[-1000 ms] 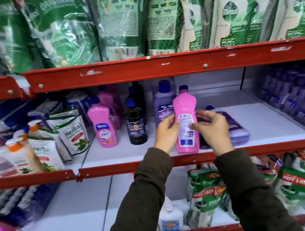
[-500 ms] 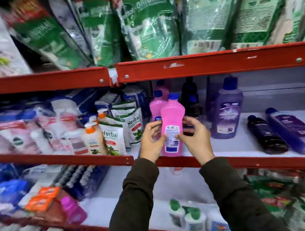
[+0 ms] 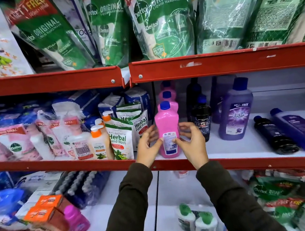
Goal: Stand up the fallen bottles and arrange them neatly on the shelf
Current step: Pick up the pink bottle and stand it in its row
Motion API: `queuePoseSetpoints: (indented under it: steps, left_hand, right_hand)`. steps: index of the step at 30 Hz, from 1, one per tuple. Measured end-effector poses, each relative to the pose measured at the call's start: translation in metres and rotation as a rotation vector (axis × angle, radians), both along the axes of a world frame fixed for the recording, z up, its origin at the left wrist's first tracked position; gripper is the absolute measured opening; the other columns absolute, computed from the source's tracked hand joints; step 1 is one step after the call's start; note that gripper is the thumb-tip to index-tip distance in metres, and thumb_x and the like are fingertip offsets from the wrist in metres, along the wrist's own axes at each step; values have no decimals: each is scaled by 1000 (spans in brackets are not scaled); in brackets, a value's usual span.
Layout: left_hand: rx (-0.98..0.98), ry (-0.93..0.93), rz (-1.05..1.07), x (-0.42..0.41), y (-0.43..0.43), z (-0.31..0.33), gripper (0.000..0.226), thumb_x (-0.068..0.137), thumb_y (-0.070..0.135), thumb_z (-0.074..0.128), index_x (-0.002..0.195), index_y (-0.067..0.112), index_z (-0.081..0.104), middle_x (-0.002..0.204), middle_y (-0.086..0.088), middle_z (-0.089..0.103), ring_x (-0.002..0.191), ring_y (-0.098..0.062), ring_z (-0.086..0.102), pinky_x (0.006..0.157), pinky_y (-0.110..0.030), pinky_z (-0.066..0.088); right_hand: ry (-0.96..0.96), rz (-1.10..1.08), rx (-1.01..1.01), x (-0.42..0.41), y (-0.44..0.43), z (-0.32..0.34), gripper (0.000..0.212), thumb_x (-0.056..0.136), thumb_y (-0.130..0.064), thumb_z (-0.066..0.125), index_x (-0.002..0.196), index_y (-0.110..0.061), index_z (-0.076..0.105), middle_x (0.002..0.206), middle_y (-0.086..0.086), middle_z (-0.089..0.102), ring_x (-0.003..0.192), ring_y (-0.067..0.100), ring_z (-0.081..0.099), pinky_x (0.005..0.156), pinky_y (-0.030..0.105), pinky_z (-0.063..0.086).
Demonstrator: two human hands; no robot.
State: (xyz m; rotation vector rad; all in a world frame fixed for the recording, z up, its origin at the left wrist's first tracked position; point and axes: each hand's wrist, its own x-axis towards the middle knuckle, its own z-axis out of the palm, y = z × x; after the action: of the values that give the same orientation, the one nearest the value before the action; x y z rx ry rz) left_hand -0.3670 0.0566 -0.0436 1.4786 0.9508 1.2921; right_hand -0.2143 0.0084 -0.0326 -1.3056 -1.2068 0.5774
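Note:
A pink bottle (image 3: 168,130) with a blue cap stands upright at the front of the middle shelf (image 3: 249,163), ahead of more pink bottles (image 3: 167,95). My left hand (image 3: 148,148) and right hand (image 3: 192,145) flank it with fingers spread and blurred; only the thumb tips rest on its label. To the right stand a black bottle (image 3: 201,121) and a purple bottle (image 3: 235,111). Further right, a black bottle (image 3: 276,135) and a purple bottle (image 3: 301,131) lie on their sides.
Herbal handwash pouches (image 3: 120,138) and pump bottles (image 3: 98,141) crowd the shelf just left of the pink bottle. Green refill pouches (image 3: 157,18) hang over the red shelf above (image 3: 218,63). The lower shelf holds small bottles (image 3: 196,219) and boxes (image 3: 44,209).
The pink bottle has gone down onto the shelf front and stands there. Both hands have loosened from a full grip to spread fingers. The view has shifted left.

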Motion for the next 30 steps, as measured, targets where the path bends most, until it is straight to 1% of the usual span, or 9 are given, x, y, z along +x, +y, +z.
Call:
queuePoseSetpoints:
  steps: [2,5,8,10,13,16,19,24,30]
  left_hand:
    - [-1,-25,-8,-1,-1,-4,43,95,7,56,136,19,52,126,-1,62,115,-13,59,97,-22,51]
    - [-28,-56,-27,-1,-3,-7,34,101,13,46,133,23,56,117,-3,67,98,-14,65,79,-19,57]
    - [8,11,-10,-3,-2,-11,30,99,18,51,128,19,59,128,-7,64,116,-20,62,98,-37,54]
    - [19,19,0,-4,0,-12,28,98,18,54,126,16,57,131,-6,60,126,-20,56,110,-42,45]
    - [-20,-7,-55,-5,1,-11,23,95,17,59,116,25,54,122,3,63,124,-17,56,109,-35,44]
    - [-39,-49,-69,-4,2,-11,33,92,14,63,122,21,50,119,2,63,119,-19,59,102,-31,50]
    - [-50,-59,-37,-3,-1,-9,58,89,19,69,141,20,43,129,-3,59,119,-17,58,98,-32,51]
    - [-18,14,34,-2,-4,-11,53,88,32,68,137,22,52,130,-1,59,119,-18,57,98,-37,53]
    - [15,49,57,-2,-4,-11,50,91,29,65,138,19,51,122,3,60,116,-17,58,92,-32,55]
  right_hand:
    - [14,-50,23,-1,-1,-5,36,84,5,74,110,-15,59,117,8,65,104,17,67,82,15,59]
    - [-1,-45,7,-6,-2,-13,28,90,3,66,112,-14,65,118,11,68,104,23,68,92,42,60]
    - [43,32,-20,-12,-3,-18,34,97,1,56,129,-12,61,121,9,68,113,26,68,98,49,58]
    - [64,71,-23,-13,-5,-19,37,99,-1,53,133,-15,58,123,4,67,114,18,67,103,43,55]
    - [47,140,-37,-13,-8,-20,35,96,-5,59,126,-23,56,117,-11,65,112,-3,61,106,27,51]
    - [40,183,-72,-11,-7,-20,43,90,-10,71,127,-25,54,115,-18,63,114,-1,62,87,7,51]
    - [-51,103,-66,-6,-4,-19,49,92,-16,72,138,-19,56,120,-3,54,105,3,60,73,-3,48]
    - [-111,1,-18,-4,-3,-21,47,96,-15,66,141,-13,56,130,12,54,96,1,58,68,-6,45]
    - [-81,-31,-23,-7,-1,-21,46,96,-13,66,141,-14,57,135,12,55,100,3,58,67,-7,45]
